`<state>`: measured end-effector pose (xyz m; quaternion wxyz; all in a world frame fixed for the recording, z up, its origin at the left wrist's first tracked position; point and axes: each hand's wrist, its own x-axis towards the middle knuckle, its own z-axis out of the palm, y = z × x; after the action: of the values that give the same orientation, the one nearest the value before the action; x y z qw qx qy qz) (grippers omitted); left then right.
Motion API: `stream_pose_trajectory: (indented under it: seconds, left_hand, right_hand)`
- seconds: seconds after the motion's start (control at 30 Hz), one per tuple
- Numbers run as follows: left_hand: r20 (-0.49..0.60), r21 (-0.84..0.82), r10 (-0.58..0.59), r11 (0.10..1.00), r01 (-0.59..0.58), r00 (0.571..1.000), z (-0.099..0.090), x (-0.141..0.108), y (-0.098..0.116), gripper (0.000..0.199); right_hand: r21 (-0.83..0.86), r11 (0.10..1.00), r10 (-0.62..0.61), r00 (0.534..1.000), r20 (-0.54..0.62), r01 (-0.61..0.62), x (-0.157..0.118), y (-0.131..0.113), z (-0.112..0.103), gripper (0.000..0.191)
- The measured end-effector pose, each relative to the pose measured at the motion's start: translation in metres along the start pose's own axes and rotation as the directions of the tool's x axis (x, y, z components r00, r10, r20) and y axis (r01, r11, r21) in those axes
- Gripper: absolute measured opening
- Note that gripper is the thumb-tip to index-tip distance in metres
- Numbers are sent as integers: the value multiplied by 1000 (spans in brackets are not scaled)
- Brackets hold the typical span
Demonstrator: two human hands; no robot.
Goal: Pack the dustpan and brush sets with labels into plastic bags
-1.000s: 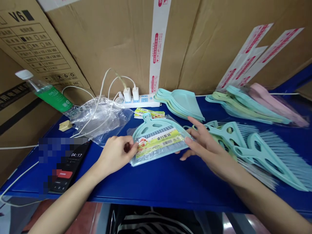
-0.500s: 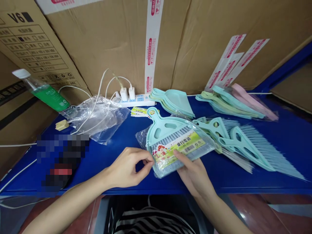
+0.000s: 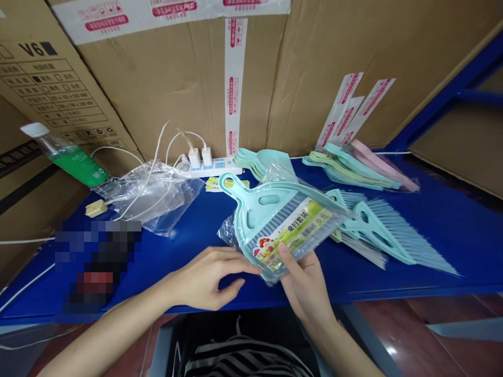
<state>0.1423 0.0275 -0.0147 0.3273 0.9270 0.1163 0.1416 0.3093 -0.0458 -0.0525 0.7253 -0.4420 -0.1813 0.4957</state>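
My right hand (image 3: pixel 308 285) grips the lower edge of a light-blue dustpan and brush set (image 3: pixel 263 209), thumb on top. The set is in a clear plastic bag with a colourful printed label (image 3: pixel 291 235), and its handle points up to the left. My left hand (image 3: pixel 214 277) is open, its thumb apart from the fingers. The fingertips are at the set's lower left edge; whether they touch it I cannot tell. Right of the set lie loose light-blue brushes (image 3: pixel 387 235), partly hidden behind it.
Stacked dustpans (image 3: pixel 275 159) and bagged pastel dustpans (image 3: pixel 361 165) lie along the back of the blue table (image 3: pixel 176 251). A power strip (image 3: pixel 220 167), printed labels (image 3: pixel 214 184), crumpled plastic bag (image 3: pixel 157 196) and bottle (image 3: pixel 78 162) are further left. Cardboard boxes (image 3: pixel 176 78) stand behind.
My left hand's pinch at the set's left edge has opened, thumb and fingers now apart. My right hand still holds the set, turned slightly. The camera view has shifted.
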Motion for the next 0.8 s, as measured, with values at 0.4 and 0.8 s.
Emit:
stream_pose_trajectory:
  seconds: [0.4, 0.8]
  left_hand:
    - [46, -35, 123, 992, -122, 991, -7, 7, 0, 43]
    - [-81, 265, 4, 964, 17, 997, -19, 48, -16, 37]
  right_hand:
    - [-65, 998, -20, 993, 118, 28, 0, -5, -18, 64]
    - [5, 989, 149, 987, -51, -149, -3, -56, -69, 59]
